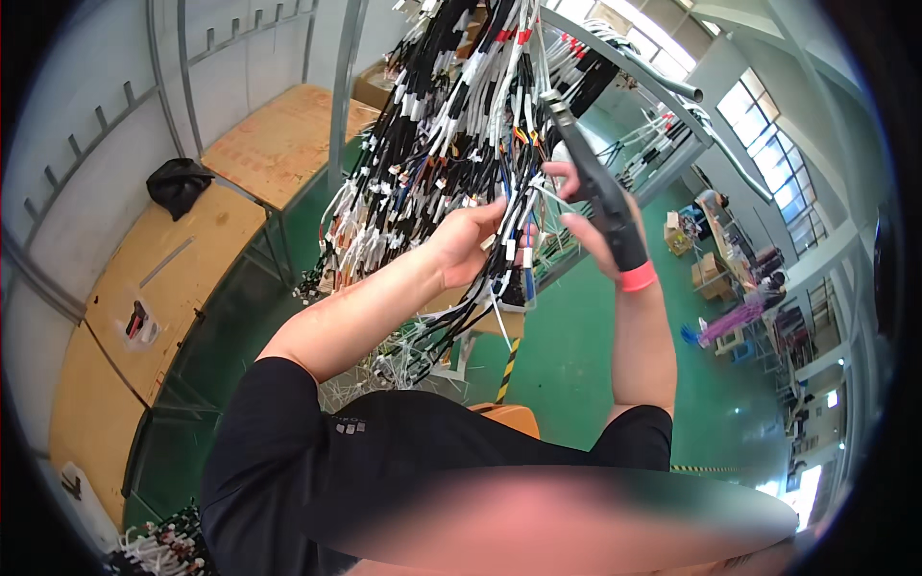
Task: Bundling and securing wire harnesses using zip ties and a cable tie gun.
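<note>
A thick bunch of black and white cables [461, 115] hangs in front of me, with white connectors and tags along it. My left hand [468, 240] is closed round a strand of black cables [507, 230] at the bunch's lower right. Just right of that strand is my right hand [597, 235], with a long black hand tool [600, 187] in it, its tip pointing up toward the cables. The tool hides much of the palm; a finger and the thumb show, slightly blurred. A thin white cable tie [552, 195] sticks out from the strand between both hands.
A metal frame [346, 96] stands round the cables. To the left, wooden tables [182, 264] carry a black bag [179, 187] and a clear box [137, 324] with tools. Loose white tie offcuts [389, 370] lie below. Other people [759, 293] are at benches far right.
</note>
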Motion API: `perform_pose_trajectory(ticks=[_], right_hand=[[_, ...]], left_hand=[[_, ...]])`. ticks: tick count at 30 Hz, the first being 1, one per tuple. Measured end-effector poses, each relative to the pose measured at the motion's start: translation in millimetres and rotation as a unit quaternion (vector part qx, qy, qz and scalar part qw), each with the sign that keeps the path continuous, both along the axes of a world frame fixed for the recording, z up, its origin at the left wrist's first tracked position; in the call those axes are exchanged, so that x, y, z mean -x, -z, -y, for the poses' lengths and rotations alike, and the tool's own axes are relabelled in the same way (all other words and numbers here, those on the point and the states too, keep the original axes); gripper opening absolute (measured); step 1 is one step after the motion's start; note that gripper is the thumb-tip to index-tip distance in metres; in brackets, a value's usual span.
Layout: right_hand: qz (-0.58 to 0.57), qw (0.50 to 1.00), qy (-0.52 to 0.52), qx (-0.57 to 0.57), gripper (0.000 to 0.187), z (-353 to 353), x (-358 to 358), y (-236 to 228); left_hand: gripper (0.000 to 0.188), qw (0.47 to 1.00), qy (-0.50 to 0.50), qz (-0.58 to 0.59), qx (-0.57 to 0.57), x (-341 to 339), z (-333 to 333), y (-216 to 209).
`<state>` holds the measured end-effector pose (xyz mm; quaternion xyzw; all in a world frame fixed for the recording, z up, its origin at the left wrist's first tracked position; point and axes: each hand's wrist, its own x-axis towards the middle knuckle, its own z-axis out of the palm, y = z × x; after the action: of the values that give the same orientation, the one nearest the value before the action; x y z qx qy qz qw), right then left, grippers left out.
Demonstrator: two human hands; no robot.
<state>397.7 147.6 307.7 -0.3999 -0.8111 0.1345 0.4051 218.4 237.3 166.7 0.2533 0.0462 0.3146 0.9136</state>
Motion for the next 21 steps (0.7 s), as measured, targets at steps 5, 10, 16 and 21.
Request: perform_pose_trajectory(ticks=[5, 10, 16, 21], right_hand=[[-0.021, 0.998, 0.03, 0.044, 0.027, 2, 11, 15], [-0.161, 0.981, -0.028, 0.101, 0.023, 3, -6, 16], [0.226, 0.972, 0.05, 0.027, 0.044, -1, 10, -32], [0.403, 0.91, 0.01, -0.095, 0.041, -24, 6, -27]], left_hand=[[0.036, 0.997, 0.049, 0.016, -0.061, 0, -9, -6], [0.044, 0.983, 0.071, 0.06, -0.159, -9, -29, 13], [0.044, 0.996, -0.01, -0.026, -0.084, -27, -17, 3], [0.051, 0.976, -0.134, -0.085, -0.149, -41, -15, 5]])
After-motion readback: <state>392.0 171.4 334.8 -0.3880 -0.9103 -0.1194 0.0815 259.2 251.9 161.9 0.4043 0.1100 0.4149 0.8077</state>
